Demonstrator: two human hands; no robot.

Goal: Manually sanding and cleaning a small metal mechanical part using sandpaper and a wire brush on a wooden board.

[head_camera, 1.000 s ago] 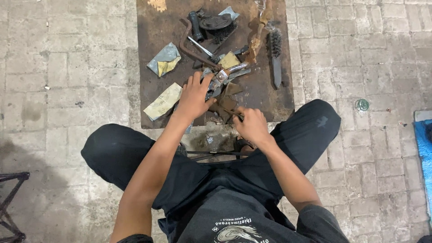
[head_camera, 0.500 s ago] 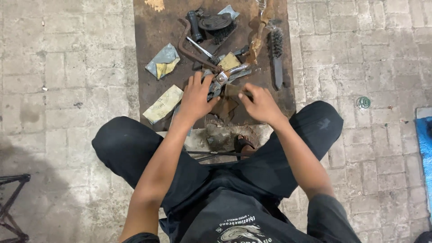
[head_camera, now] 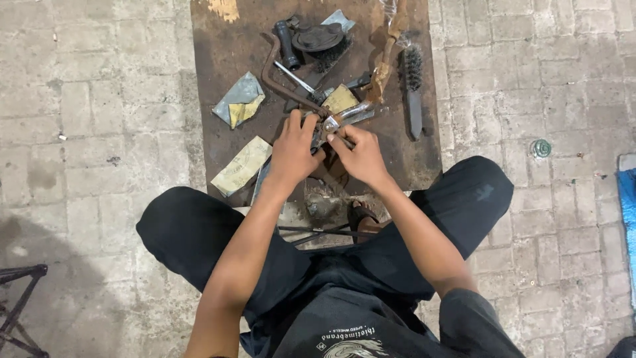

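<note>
Metal pliers (head_camera: pixel 341 119) lie between the left hand (head_camera: pixel 296 149) and right hand (head_camera: pixel 360 156), both pinching them.

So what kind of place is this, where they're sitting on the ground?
Probably an outdoor or street-side repair spot: a brick-paved floor, a rusty metal work plate strewn with hand tools, and a wire brush beside sandpaper scraps.

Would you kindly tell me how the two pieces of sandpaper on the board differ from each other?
The upper sandpaper piece is crumpled and folded, showing mostly grey with a yellow patch; the lower sandpaper piece lies flat and shows tan all over. The upper one sits well inside the rusty board, while the lower one lies at its near edge, closer to the left hand. Both lie left of the hands, untouched.
</note>
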